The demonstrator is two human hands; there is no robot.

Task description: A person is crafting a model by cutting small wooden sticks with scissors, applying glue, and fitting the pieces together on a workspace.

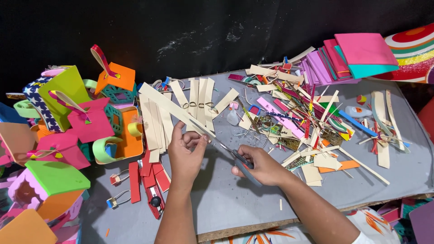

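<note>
Your right hand (260, 166) covers the handles of the scissors (231, 156), so you can't tell how the fingers sit in the loops. Your left hand (186, 156) hides the near end of the cream strip (172, 107) it pinches. The foam boxes (54, 190) run off the left and bottom edges. The striped sheet (413, 52) is cut off at the right. The scrap pile (298, 122) is too tangled to separate piece by piece.

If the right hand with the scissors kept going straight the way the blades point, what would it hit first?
Probably the cream strip that the left hand holds; the scissors in the right hand point up-left at it.
</note>
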